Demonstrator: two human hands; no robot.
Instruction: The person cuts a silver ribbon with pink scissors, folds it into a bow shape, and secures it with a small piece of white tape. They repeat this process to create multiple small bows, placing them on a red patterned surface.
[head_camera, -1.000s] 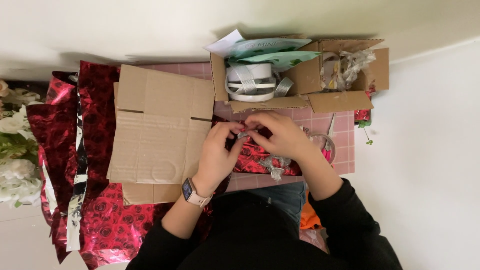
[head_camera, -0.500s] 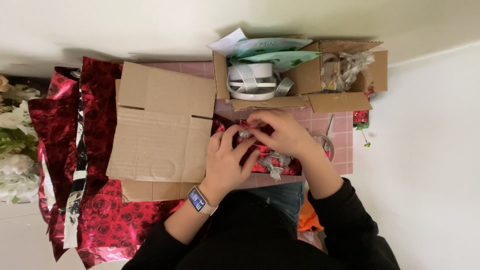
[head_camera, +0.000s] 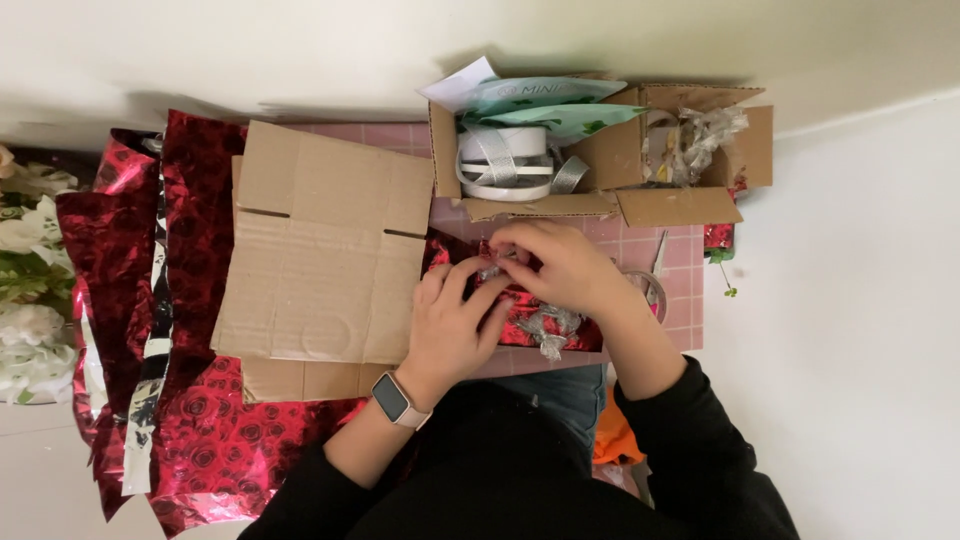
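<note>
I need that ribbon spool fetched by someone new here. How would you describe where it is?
Find the open cardboard box at the far edge of the pink tiled surface. The ribbon spool sits in its left compartment: white, round, wound with silver ribbon, unlike the crumpled clear wrapping beside it.
</note>
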